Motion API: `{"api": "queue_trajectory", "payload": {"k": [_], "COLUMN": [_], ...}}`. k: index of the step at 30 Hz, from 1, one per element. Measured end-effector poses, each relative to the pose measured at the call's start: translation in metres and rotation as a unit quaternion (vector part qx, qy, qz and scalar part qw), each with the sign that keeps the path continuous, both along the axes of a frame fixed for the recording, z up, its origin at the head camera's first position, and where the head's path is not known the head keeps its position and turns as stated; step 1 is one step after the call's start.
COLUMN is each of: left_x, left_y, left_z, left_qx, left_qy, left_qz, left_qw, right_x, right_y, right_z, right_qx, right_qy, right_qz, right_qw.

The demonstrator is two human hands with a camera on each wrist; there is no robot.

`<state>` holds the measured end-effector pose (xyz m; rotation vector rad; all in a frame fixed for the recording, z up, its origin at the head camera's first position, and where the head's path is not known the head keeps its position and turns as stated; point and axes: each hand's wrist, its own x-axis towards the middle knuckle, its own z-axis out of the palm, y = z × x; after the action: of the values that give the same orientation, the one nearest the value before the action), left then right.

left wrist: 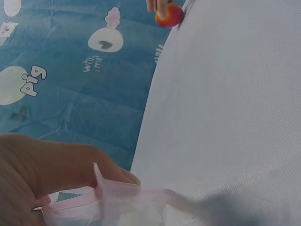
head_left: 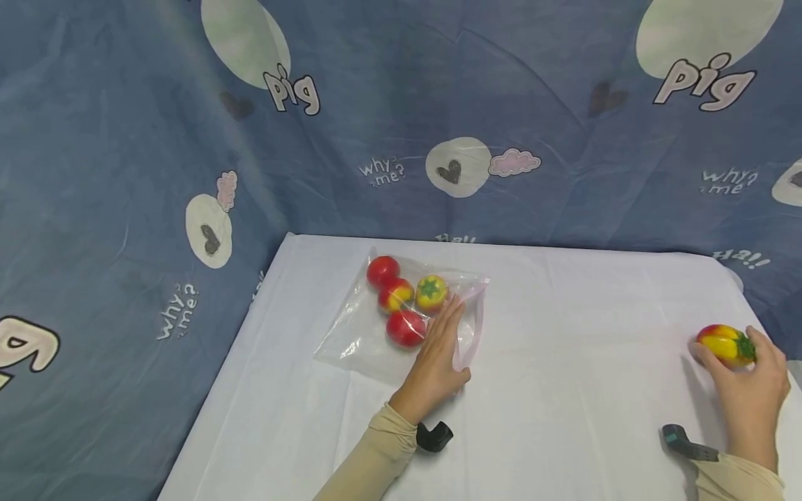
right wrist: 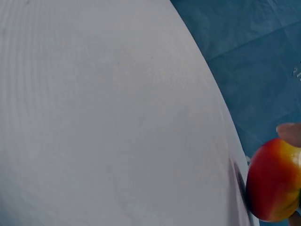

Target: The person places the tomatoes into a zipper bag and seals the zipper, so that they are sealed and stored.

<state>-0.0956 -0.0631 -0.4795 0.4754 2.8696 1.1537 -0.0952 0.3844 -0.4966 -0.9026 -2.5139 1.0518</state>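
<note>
A clear zip bag [head_left: 351,341] with a pink-edged mouth lies flat on the left of the table. Inside it are two red round fruits [head_left: 406,329], a red-and-yellow one [head_left: 396,296] and a yellow one with a green star-shaped top [head_left: 431,293]. My left hand [head_left: 435,365] lies over the bag's mouth, and in the left wrist view its thumb and fingers hold the pink edge [left wrist: 150,188]. Far to the right, my right hand [head_left: 748,386] grips a red-and-yellow bell pepper [head_left: 725,344] with a green top, thumb on one side and fingers on the other.
A white cloth covers the table [head_left: 564,390]. Behind and to the left hangs a blue printed curtain [head_left: 388,104]. Dark wrist-worn pieces show beside the left sleeve [head_left: 434,437] and the right sleeve [head_left: 689,445]. The right hand is near the table's right edge.
</note>
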Motion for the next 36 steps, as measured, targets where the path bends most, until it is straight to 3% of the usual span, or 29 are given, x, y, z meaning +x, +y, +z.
{"api": "queue_trajectory", "payload": {"k": [7, 20, 27, 36], "left_x": [0.0, 0.0, 0.0, 0.0], "left_y": [0.0, 0.001, 0.001, 0.001], "left_z": [0.001, 0.0, 0.0, 0.0], "left_qx": [0.0, -0.007, -0.006, -0.009], "left_qy": [-0.002, -0.005, -0.001, 0.002], "left_qz": [0.003, 0.005, 0.006, 0.005], "left_qw": [1.0, 1.0, 1.0, 0.9999], "right_x": [-0.002, 0.0, -0.002, -0.007], "right_y": [0.006, 0.008, 0.004, -0.004], "right_z": [-0.009, -0.013, -0.017, -0.018], "right_qx": [-0.036, -0.119, -0.146, -0.152], "right_qy": [-0.01, 0.02, 0.047, 0.02], "right_qz": [-0.065, -0.101, -0.111, -0.081], "right_qw": [0.9972, 0.9875, 0.9819, 0.9849]}}
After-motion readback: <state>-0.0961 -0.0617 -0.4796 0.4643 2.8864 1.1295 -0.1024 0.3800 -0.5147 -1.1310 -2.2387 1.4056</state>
